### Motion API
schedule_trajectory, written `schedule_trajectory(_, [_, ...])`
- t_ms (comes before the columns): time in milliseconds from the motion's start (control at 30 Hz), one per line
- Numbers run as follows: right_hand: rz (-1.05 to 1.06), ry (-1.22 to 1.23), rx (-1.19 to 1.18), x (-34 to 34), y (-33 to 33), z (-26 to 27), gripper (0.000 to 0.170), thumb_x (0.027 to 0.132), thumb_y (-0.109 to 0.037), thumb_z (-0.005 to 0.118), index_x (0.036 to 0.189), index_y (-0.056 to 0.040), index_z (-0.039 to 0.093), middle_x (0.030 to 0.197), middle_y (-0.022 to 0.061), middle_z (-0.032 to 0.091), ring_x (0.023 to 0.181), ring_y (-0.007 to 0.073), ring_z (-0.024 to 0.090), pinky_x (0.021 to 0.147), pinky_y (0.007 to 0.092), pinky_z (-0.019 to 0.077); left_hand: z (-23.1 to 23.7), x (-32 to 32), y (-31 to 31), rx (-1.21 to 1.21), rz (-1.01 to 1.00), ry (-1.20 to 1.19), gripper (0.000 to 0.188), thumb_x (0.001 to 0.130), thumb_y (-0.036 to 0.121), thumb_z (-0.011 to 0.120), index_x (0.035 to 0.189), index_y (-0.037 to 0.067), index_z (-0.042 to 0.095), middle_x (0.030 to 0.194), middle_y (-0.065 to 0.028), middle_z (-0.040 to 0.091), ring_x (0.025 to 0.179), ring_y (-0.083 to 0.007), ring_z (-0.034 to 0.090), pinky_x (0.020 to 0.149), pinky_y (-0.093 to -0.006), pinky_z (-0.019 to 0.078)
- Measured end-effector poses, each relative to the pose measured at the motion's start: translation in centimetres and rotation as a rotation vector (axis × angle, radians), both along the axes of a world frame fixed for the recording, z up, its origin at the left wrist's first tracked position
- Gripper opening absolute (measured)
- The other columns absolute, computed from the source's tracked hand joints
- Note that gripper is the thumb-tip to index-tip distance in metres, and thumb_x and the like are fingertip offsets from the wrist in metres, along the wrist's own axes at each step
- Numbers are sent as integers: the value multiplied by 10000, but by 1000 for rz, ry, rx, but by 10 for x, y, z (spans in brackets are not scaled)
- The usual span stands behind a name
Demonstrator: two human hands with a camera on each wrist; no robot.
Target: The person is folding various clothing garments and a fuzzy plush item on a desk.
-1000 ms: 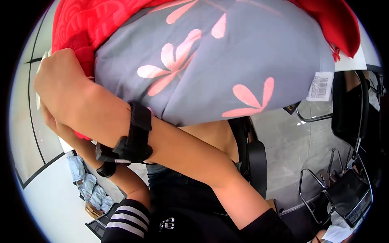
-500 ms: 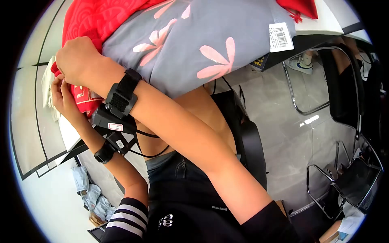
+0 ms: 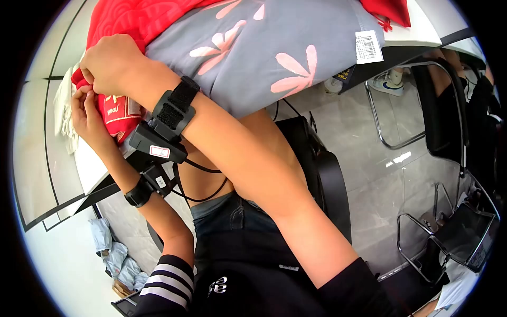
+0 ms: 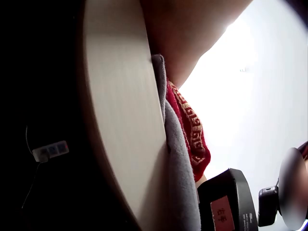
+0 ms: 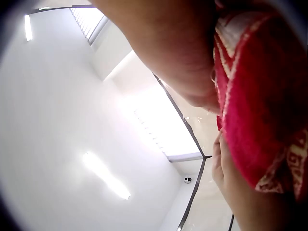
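A red cloth (image 3: 120, 117) with gold embroidery hangs below my hands at the left of the head view. My right hand (image 3: 113, 62) reaches across my body and grips its upper part, fingers curled under and mostly hidden. Just below, my left hand (image 3: 91, 119) pinches the cloth's edge with bent fingers, close to the right fingertips. In the right wrist view the left hand (image 5: 233, 178) lies beside the red cloth (image 5: 260, 96). A grey cloth (image 3: 248, 58) with pink flowers spreads to the right, and more red fabric (image 3: 142, 21) lies behind it.
A white table edge (image 3: 87, 169) runs beneath the fabrics. Cream cloth (image 3: 66, 113) lies on the far left. A tag (image 3: 368, 47) hangs from the grey cloth. Black chairs (image 3: 449, 121) stand to the right, near another person's legs. Wrist devices (image 3: 158, 142) trail cables.
The grey cloth has come down lower and flatter, uncovering the table's right part and the floor. Both hands stay together at the red cloth, whose embroidered part now shows below them.
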State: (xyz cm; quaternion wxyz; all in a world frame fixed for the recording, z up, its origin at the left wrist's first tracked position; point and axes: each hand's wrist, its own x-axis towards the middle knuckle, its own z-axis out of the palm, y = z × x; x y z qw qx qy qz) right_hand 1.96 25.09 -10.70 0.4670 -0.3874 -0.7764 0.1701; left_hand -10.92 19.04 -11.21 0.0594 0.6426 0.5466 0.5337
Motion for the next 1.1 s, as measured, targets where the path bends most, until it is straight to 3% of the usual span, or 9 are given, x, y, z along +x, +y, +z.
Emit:
schedule_trajectory(133, [28, 35, 13, 3, 0, -1, 202, 774, -395, 734, 804, -199, 771, 797, 52, 719, 798, 238, 695, 699, 361, 519, 2, 3, 0, -4, -14, -18, 141, 957, 41, 518, 1020, -51, 605, 964, -83, 645, 892, -121, 603, 838, -249, 485])
schedule_trajectory(333, [47, 31, -20, 3, 2, -1, 145, 749, -348, 743, 743, -207, 773, 761, 48, 713, 778, 237, 691, 698, 361, 516, 0, 2, 0, -16, -21, -48, 146, 958, 41, 515, 1024, -53, 605, 969, -86, 648, 888, -119, 606, 835, -250, 489])
schedule_trajectory(667, [-29, -5, -1, -4, 4, -3, 201, 762, -377, 741, 787, -179, 768, 796, 62, 720, 793, 241, 696, 689, 356, 522, -1, -3, 3, -14, -38, -30, 138, 955, 37, 520, 1021, -50, 604, 974, -82, 639, 898, -117, 599, 835, -254, 488])
schedule_trajectory(967, [69, -22, -1, 9, 0, 2, 208, 770, -368, 723, 803, -167, 770, 806, 63, 722, 815, 240, 699, 697, 372, 528, 1, 4, 0, -19, 6, -22, 135, 951, 32, 518, 1018, -44, 607, 969, -83, 643, 882, -121, 602, 826, -251, 487])
schedule_trajectory(1033, [-8, 0, -10, 7, -3, 2, 40, 708, -197, 722, 684, -186, 752, 716, 34, 702, 746, 234, 684, 672, 361, 531, 1, 6, -1, -4, -7, -24, 132, 949, 31, 520, 1014, -44, 607, 963, -83, 645, 879, -122, 603, 825, -251, 486])
schedule_trajectory(1100, [-30, 10, -9, 3, -2, 0, 38, 710, -190, 723, 700, -182, 758, 726, 39, 705, 752, 236, 685, 683, 363, 535, 1, 5, 0, 15, -18, -23, 129, 947, 29, 523, 1010, -44, 608, 957, -83, 646, 876, -123, 603, 825, -251, 485])
